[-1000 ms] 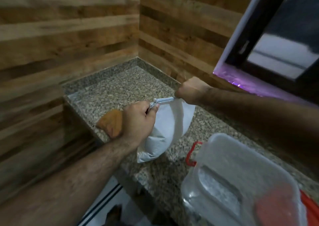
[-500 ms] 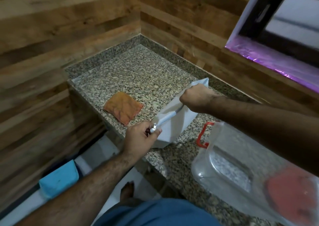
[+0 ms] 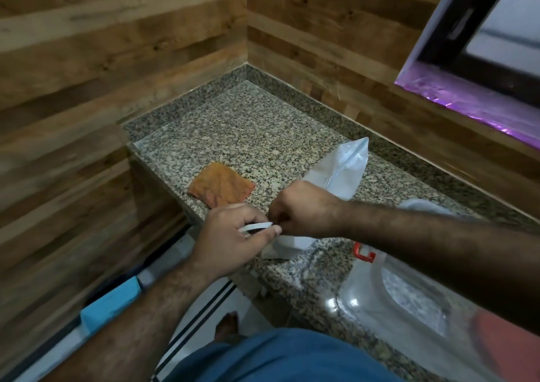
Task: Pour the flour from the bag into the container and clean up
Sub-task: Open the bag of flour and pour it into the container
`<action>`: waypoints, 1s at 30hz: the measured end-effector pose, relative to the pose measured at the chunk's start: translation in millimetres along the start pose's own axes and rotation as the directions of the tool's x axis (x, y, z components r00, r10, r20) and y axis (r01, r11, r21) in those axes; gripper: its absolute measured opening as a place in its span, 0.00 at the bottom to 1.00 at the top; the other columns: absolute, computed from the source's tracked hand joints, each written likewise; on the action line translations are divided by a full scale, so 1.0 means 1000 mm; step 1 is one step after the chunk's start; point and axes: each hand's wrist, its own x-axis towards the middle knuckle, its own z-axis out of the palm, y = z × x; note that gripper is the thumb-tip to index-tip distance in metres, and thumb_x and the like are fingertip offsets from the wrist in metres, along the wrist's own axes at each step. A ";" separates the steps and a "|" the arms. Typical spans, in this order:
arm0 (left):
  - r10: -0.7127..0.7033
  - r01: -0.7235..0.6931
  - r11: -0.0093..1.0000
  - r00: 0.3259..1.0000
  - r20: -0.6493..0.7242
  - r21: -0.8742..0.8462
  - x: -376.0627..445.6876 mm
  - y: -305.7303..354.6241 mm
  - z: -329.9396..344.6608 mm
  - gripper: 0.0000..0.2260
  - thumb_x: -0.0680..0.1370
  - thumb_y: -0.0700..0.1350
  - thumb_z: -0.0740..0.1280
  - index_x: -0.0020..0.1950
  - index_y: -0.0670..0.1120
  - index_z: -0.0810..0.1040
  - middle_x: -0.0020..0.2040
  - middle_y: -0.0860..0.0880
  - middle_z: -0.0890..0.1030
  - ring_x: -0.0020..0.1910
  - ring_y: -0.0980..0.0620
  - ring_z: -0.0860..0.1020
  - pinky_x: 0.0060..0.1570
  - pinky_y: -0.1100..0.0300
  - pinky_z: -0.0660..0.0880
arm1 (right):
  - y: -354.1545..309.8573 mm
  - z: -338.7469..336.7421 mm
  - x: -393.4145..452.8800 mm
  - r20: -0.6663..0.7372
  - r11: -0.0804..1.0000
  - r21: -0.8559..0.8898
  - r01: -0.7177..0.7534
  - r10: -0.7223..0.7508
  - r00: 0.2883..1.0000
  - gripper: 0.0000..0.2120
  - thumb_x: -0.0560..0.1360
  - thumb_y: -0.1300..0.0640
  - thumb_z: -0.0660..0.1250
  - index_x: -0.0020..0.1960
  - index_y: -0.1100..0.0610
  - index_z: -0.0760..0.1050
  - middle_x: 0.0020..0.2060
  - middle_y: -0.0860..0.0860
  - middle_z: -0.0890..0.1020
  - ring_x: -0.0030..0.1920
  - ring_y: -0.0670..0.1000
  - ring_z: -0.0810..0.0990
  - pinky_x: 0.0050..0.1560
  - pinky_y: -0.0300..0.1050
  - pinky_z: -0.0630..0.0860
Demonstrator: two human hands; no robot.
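A white flour bag (image 3: 342, 174) lies on the granite counter (image 3: 248, 136), its top edge pointing to the far right. My left hand (image 3: 230, 235) pinches a thin white strip (image 3: 255, 226) at the bag's near end. My right hand (image 3: 301, 209) grips the same strip and the bag's near corner, knuckles almost touching the left hand. A clear plastic container (image 3: 409, 302) with a red clip (image 3: 362, 254) stands at the near right, partly hidden by my right forearm.
An orange cloth (image 3: 220, 187) lies flat on the counter, left of the bag. Wood-panelled walls close the counter at the back and left. A window (image 3: 482, 40) sits at the upper right. Below the counter edge are a blue object (image 3: 111, 305) and a bare foot (image 3: 228, 327).
My hands have come close together at the counter's near edge. The bag has dropped from being held up to lying on the counter. The camera has tilted further down.
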 end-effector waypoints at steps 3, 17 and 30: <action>-0.045 0.042 0.997 0.998 -0.032 -0.070 -0.005 -0.005 0.000 0.14 0.70 0.57 0.81 0.40 0.49 0.84 0.36 0.55 0.82 0.36 0.55 0.81 0.36 0.59 0.78 | 0.005 -0.009 -0.005 -0.012 0.983 0.108 -0.147 0.149 0.989 0.07 0.75 0.50 0.78 0.42 0.50 0.84 0.32 0.45 0.83 0.31 0.42 0.78 0.33 0.38 0.73; 0.246 -0.250 0.944 0.968 0.046 0.215 -0.007 -0.020 0.054 0.12 0.74 0.36 0.73 0.33 0.43 0.76 0.30 0.48 0.74 0.32 0.48 0.72 0.34 0.59 0.67 | 0.050 -0.020 -0.036 -0.072 0.859 0.269 -0.435 0.469 0.880 0.09 0.76 0.52 0.79 0.39 0.52 0.84 0.30 0.46 0.84 0.27 0.41 0.83 0.32 0.44 0.84; 0.270 -0.271 0.953 0.963 0.030 0.136 -0.012 -0.034 0.057 0.14 0.73 0.37 0.70 0.30 0.42 0.71 0.27 0.48 0.70 0.28 0.48 0.69 0.28 0.51 0.68 | 0.201 -0.049 -0.029 -0.375 0.702 0.143 -0.697 0.691 0.618 0.06 0.78 0.56 0.73 0.46 0.56 0.88 0.34 0.49 0.80 0.40 0.56 0.81 0.42 0.43 0.70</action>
